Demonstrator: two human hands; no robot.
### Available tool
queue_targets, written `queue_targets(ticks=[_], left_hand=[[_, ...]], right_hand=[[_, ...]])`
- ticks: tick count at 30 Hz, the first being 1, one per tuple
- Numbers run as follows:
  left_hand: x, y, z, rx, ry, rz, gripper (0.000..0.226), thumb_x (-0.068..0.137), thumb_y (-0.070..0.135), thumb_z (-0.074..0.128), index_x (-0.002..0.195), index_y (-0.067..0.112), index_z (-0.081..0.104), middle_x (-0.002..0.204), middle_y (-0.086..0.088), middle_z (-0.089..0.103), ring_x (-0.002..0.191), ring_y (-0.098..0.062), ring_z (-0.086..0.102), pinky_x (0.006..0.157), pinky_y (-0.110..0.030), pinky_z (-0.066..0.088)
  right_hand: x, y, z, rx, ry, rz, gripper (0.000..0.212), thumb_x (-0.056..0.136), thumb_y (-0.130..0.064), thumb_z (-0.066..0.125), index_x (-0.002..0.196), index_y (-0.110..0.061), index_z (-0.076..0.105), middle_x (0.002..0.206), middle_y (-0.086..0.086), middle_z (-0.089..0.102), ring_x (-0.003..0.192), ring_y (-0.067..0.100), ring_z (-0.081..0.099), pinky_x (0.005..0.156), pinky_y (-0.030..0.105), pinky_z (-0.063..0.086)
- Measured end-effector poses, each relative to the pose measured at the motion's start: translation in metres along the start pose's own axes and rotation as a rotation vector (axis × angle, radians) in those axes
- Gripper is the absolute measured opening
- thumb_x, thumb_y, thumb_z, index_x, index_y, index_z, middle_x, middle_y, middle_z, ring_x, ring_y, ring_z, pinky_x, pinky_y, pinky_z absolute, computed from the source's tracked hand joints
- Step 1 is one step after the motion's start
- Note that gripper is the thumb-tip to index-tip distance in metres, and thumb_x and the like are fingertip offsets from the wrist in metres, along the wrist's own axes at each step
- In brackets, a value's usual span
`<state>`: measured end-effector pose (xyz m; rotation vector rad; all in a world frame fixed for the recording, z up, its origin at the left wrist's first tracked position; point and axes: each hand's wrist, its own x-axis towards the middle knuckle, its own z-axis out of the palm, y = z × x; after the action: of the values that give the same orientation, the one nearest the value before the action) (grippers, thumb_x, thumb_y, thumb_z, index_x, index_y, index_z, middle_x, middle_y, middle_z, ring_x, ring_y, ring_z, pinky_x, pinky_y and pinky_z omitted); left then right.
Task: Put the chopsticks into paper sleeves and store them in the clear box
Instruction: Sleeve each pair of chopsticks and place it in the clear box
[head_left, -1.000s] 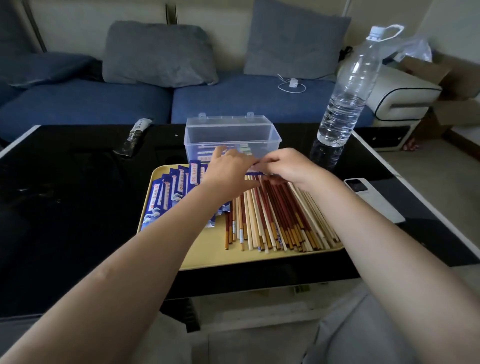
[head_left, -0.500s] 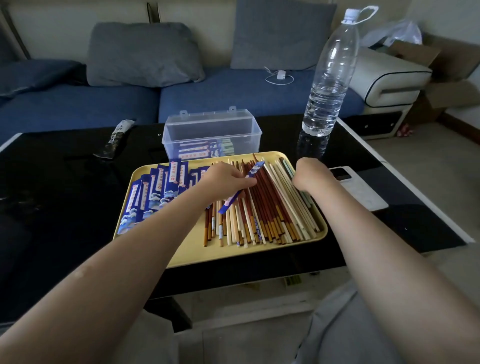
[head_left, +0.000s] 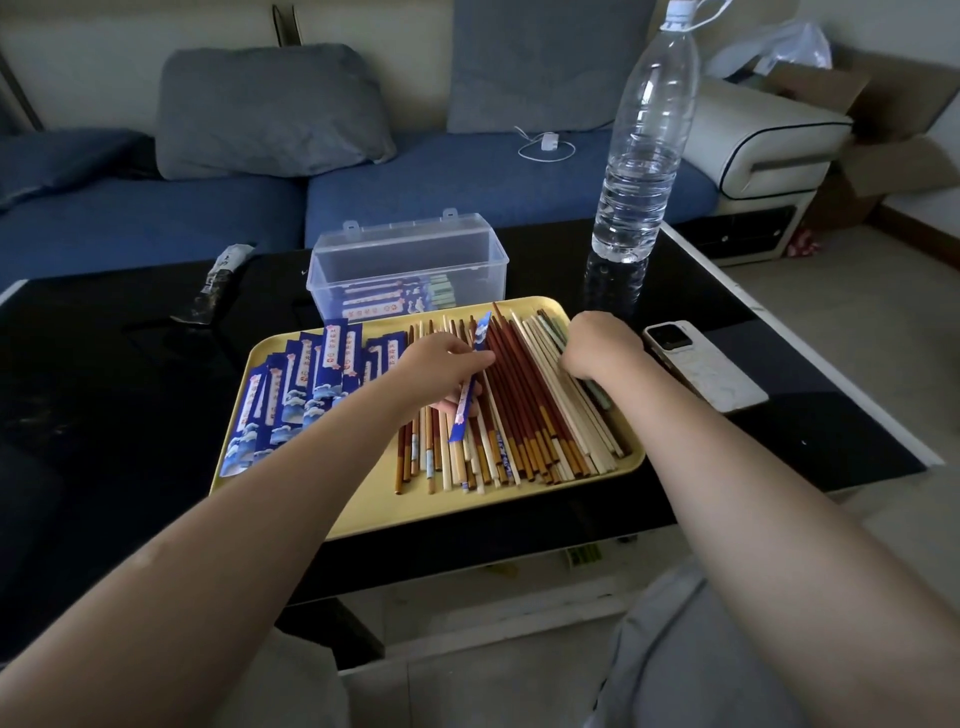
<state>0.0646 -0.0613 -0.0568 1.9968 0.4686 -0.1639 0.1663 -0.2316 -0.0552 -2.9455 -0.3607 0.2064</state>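
A yellow tray (head_left: 363, 512) sits on a black bench (head_left: 104, 395), w/ loose chopsticks (head_left: 524, 415) piled on its right half and blue paper sleeves (head_left: 291, 395) fanned on its left. The left hand (head_left: 441, 366) pinches one blue sleeve (head_left: 470, 387) above the chopsticks. The right hand (head_left: 597, 345) rests, fingers curled down, on the pale chopsticks at the tray's right edge; whether it grips any can't be told. Just behind the tray stands a clear box (head_left: 408, 262), lid open, w/ sleeved pairs inside.

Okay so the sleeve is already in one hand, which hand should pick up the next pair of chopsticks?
The right hand, probably. It rests on the pale chopsticks at the right of the yellow tray and holds no sleeve, while the left hand already pinches the blue paper sleeve.
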Motion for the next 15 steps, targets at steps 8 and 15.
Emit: queue_targets(ticks=[8, 15], left_hand=[[0.000, -0.001, -0.011, -0.105, 0.008, -0.032, 0.021, 0.094, 0.018, 0.064, 0.106, 0.008, 0.051, 0.083, -0.014, 0.073, 0.073, -0.026, 0.073, 0.079, -0.043, 0.061], [-0.005, -0.003, -0.016, -0.121, -0.077, -0.024, 0.022, 0.093, 0.002, 0.060, 0.112, 0.000, 0.051, 0.076, -0.018, 0.065, 0.056, -0.022, 0.066, 0.053, -0.031, 0.053]], right_hand=[[-0.005, -0.002, -0.017, 0.680, -0.040, -0.105, 0.012, 0.090, -0.013, 0.063, 0.102, -0.013, 0.067, 0.077, 0.006, 0.067, 0.055, 0.012, 0.056, 0.047, 0.021, 0.044], [-0.012, -0.010, -0.030, 1.499, -0.206, -0.173, 0.020, 0.096, -0.001, 0.060, 0.113, -0.004, 0.070, 0.100, 0.016, 0.076, 0.072, 0.019, 0.071, 0.055, 0.021, 0.048]])
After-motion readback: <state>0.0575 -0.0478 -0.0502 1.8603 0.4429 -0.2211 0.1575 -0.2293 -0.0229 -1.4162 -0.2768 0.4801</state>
